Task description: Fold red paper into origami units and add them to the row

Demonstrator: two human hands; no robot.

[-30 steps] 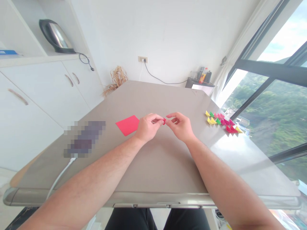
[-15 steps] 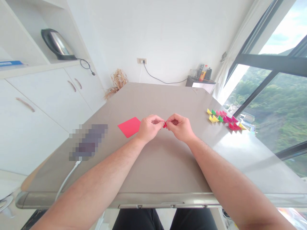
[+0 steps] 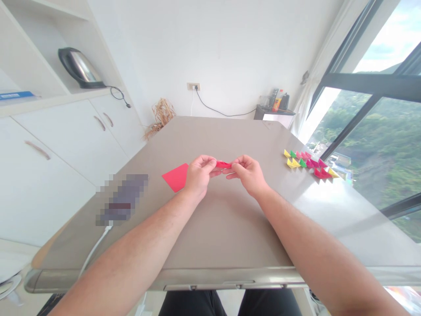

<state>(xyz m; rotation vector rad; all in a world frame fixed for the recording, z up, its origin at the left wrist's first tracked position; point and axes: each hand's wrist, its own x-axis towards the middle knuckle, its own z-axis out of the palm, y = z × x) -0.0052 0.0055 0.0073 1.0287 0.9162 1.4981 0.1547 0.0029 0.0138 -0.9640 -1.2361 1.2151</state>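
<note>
a: where is the folded red paper (image 3: 224, 165) held?

b: over the table (image 3: 226, 232), between two hands. one end is pinched by the left hand (image 3: 198, 175), the other by the right hand (image 3: 249, 173).

a: how is it best handled?

b: both ends should be pulled gently and evenly, so that small folds are not torn. creases should be pressed only once edges are matched.

a: and the red sheet (image 3: 175, 177)?

b: it is partly hidden by the left hand; creasing should be avoided.
</note>
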